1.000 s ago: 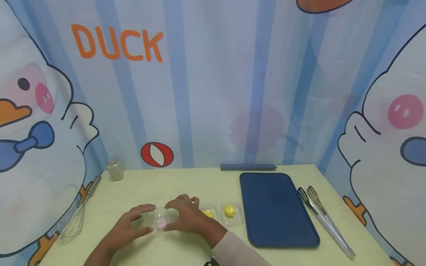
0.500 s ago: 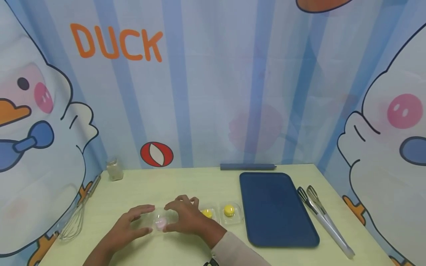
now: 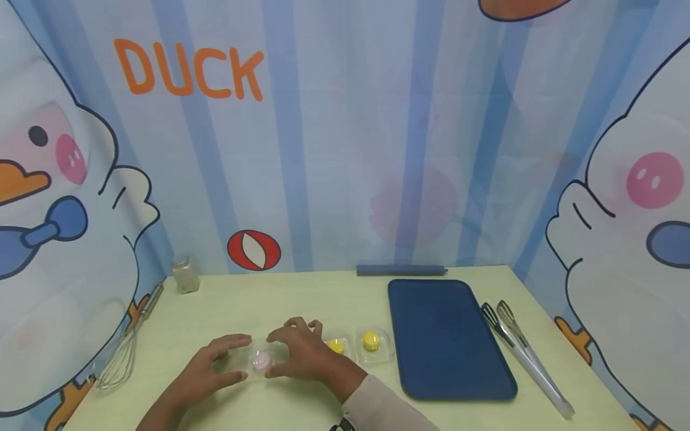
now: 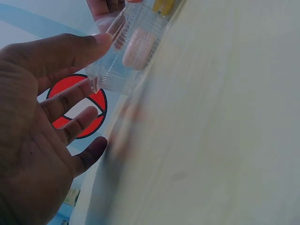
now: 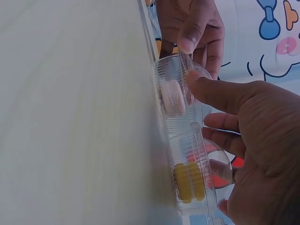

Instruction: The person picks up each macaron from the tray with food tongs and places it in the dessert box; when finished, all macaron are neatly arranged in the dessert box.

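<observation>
A pink macaron [image 3: 262, 361] sits inside a clear plastic box [image 5: 176, 119], which stands on the pale table between my two hands. My left hand [image 3: 212, 364] holds the box at its left end, the thumb on the near corner and the index finger on the far one; its other fingers spread behind, as the left wrist view shows. From the right, my right hand [image 3: 304, 350] grips the same box by thumb and index fingertips at the lid's rim. Right beside it, partly hidden under the right hand, is another clear box with a yellow macaron [image 5: 190, 183].
Further right a third clear box [image 3: 384, 358] holds a yellow macaron, close to a blue tray [image 3: 453, 341]. Metal tongs [image 3: 530, 359] lie beyond the tray. At the back is a blue rolling pin [image 3: 401, 270]. A glass jar [image 3: 186, 276] and a whisk [image 3: 124, 353] are left.
</observation>
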Demonstrator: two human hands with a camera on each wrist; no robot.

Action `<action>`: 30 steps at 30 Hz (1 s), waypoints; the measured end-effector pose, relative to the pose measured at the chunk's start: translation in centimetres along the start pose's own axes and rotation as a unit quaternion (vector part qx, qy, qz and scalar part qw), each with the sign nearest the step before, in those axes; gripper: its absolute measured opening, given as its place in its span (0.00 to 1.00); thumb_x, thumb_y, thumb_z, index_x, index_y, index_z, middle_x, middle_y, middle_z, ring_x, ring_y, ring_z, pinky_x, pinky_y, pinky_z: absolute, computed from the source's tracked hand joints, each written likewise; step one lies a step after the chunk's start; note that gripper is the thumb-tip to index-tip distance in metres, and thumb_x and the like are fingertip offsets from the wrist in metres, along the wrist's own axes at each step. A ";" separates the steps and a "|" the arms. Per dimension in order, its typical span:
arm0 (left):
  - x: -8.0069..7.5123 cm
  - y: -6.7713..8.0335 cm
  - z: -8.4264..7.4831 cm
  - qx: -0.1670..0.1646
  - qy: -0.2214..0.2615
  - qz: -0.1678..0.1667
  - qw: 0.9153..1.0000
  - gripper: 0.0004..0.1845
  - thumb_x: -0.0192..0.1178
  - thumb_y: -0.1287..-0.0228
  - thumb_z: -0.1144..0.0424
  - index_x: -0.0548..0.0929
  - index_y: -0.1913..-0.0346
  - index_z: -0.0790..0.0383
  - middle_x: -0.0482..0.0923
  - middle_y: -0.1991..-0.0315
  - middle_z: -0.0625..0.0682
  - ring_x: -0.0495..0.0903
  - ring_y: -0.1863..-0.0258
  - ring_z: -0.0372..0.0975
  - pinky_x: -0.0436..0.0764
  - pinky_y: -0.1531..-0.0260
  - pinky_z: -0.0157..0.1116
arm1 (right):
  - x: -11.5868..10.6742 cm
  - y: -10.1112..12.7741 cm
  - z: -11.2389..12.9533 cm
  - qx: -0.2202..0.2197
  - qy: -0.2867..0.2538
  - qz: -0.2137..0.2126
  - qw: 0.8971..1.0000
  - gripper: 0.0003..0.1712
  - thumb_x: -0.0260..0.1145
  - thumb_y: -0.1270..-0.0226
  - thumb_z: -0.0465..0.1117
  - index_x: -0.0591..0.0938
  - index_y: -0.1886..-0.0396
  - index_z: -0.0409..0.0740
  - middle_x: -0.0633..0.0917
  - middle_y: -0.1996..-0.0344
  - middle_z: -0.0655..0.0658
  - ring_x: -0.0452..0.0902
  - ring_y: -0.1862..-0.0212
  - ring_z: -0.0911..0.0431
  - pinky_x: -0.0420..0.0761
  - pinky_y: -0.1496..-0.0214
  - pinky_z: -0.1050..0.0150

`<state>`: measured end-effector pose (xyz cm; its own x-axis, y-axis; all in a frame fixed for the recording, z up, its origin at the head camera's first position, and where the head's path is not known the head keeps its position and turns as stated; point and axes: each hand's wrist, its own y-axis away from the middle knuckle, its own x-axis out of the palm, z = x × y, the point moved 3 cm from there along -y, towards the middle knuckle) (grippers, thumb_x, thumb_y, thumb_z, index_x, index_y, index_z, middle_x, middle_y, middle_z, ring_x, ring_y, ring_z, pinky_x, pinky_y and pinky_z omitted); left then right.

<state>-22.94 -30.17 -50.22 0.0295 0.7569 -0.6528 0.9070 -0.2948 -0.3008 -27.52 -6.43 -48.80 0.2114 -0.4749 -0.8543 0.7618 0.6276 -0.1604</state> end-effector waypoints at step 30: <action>0.5 0.0 0.8 0.004 -0.002 0.003 1.000 0.31 0.83 0.40 0.57 0.87 0.34 0.56 0.85 0.32 0.56 0.72 0.34 0.19 0.79 0.40 0.32 | 0.1 0.0 -0.3 0.026 -0.020 0.019 0.999 0.32 0.86 0.40 0.55 0.89 0.37 0.56 0.87 0.37 0.61 0.69 0.25 0.55 0.59 0.24 0.31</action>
<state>-23.26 -30.22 -51.10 0.0339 0.7532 -0.6569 0.9033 -0.3043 -0.3024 -27.75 -6.29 -49.05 0.2644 -0.4759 -0.8388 0.7828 0.6139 -0.1015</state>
